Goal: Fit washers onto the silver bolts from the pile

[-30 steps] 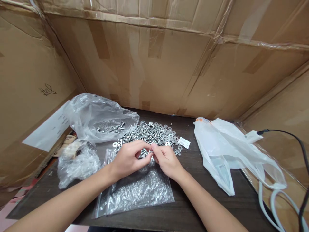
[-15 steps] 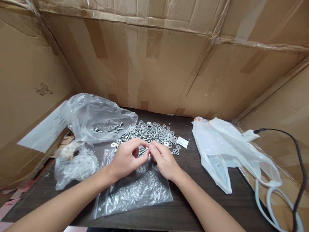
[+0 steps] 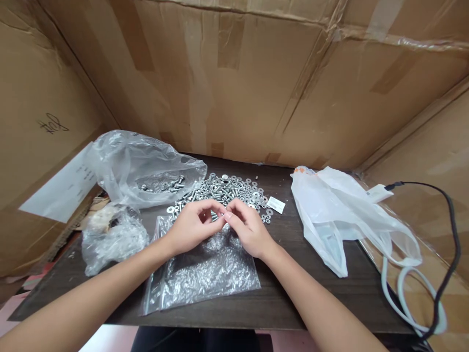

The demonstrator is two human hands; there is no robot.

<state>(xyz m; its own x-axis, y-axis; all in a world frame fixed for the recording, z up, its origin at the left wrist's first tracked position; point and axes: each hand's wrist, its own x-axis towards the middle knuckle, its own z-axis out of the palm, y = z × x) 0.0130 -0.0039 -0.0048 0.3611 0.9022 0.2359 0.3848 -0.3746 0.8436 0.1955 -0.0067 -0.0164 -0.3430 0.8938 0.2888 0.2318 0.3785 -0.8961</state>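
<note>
My left hand [image 3: 198,224] and my right hand [image 3: 249,229] meet fingertip to fingertip over the near edge of a heap of metal bolts [image 3: 220,190]. Thumb and fingers of each hand are pinched together. Whatever sits between the fingertips is too small and too covered to name. Flat metal washers [image 3: 256,195] lie along the heap's right side. Beneath my hands, a clear zip bag [image 3: 210,278] lies flat on the dark table [image 3: 289,244].
A large clear bag [image 3: 124,166] with several bolts stands back left, crumpled plastic wrap [image 3: 113,244] nearer. A white label [image 3: 276,205] lies right of the washers. On the right are a white plastic bag [image 3: 330,210] and a black cable [image 3: 452,234]. Cardboard walls [image 3: 249,98] surround the table.
The view has tipped slightly downward, so the table's front edge shows more. My right fingers are more curled at the pinch; both hands stay together over the heap.
</note>
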